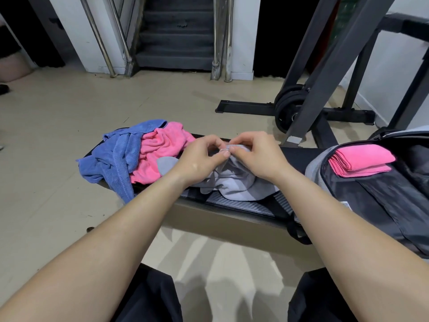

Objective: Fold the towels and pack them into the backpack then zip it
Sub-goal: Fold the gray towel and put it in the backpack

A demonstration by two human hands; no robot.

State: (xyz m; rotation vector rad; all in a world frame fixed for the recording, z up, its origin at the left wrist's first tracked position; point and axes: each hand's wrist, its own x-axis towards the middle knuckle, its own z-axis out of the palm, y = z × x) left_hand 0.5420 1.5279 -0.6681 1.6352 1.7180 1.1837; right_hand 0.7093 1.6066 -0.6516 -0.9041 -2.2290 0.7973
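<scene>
A crumpled grey towel (pixel 234 184) lies on the black bench (pixel 234 203) in front of me. My left hand (pixel 199 159) and my right hand (pixel 257 156) meet above it, each pinching the same stretch of its edge between thumb and fingers. To the left, a loose blue towel (pixel 116 156) hangs over the bench end, with a rumpled pink towel (pixel 160 149) beside it. On the right, the grey and black backpack (pixel 376 201) lies unzipped on the bench. A folded pink towel (pixel 362 159) rests inside it.
A black weight rack (pixel 325 94) with plates (pixel 290 105) stands behind the bench on the right. Stairs with metal handrails (pixel 176 36) rise at the back. Beige tiled floor (pixel 58 135) surrounds the bench. My dark-clothed knees show at the bottom edge.
</scene>
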